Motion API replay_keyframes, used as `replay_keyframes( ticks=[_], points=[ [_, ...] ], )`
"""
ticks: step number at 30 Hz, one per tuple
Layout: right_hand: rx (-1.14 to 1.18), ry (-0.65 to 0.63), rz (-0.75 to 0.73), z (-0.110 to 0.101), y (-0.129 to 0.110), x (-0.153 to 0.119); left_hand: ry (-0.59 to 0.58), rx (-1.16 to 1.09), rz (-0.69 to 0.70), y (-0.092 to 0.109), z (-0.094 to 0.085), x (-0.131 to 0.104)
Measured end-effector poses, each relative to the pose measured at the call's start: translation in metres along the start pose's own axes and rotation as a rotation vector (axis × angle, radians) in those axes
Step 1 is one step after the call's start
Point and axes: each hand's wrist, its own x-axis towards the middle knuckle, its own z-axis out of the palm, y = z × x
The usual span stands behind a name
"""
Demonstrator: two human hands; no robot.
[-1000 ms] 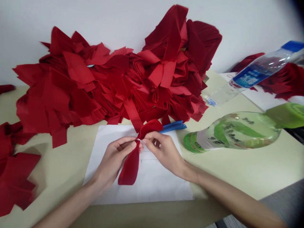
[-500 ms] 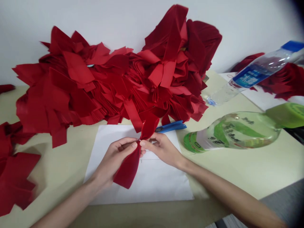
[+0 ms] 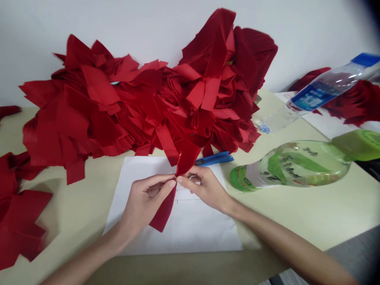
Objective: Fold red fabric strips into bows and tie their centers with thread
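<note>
A strip of red velvet ribbon (image 3: 164,209) is pinched narrow at its middle, with one end up toward the pile and the other hanging down to the left. My left hand (image 3: 150,200) grips it at the narrow middle from the left, thumb and fingers closed. From the right, my right hand (image 3: 204,186) pinches the same spot, its thumb almost touching the left thumb. Both hands are above a white sheet of paper (image 3: 142,241) with thin drawn lines. Whatever is between the fingertips is too small to make out.
Behind the paper lies a big pile of red ribbon strips (image 3: 118,114), with more red pieces (image 3: 23,221) at the left. A blue cutter (image 3: 215,158) is by the right hand. A green-capped bottle (image 3: 305,162) and a blue-capped bottle (image 3: 314,95) lie at the right.
My left hand has turned slightly and its fingers now cover more of the pinched middle. The ribbon's lower end has swung a little to the right and looks narrower.
</note>
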Motion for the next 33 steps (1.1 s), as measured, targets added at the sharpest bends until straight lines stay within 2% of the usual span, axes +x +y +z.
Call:
replay_keyframes(
  ticks=[6, 11, 16, 20, 27, 30, 33],
  points=[
    [-0.088, -0.021, -0.128, -0.003, -0.001, -0.001, -0.061, -0.028, -0.080, 0.005, -0.006, 0.006],
    [-0.120, -0.094, -0.140, -0.004, -0.003, -0.002, -0.318, -0.171, -0.257, 0.005, -0.011, 0.011],
    [-0.107, -0.182, -0.088, -0.006, -0.004, -0.002, -0.478, -0.172, -0.235, 0.004, -0.016, 0.014],
    [-0.003, -0.211, -0.078, -0.009, -0.004, 0.000, -0.601, -0.190, -0.257, 0.005, -0.018, 0.015],
    [0.078, -0.220, -0.064, -0.004, -0.001, -0.001, -0.549, -0.148, -0.224, 0.004, -0.012, 0.010],
    [0.106, -0.183, -0.042, -0.001, -0.003, -0.003, -0.536, -0.118, -0.181, 0.004, -0.010, 0.008],
    [0.188, -0.213, 0.010, -0.002, -0.007, -0.005, -0.503, -0.052, -0.136, 0.005, -0.010, 0.008]
  ],
)
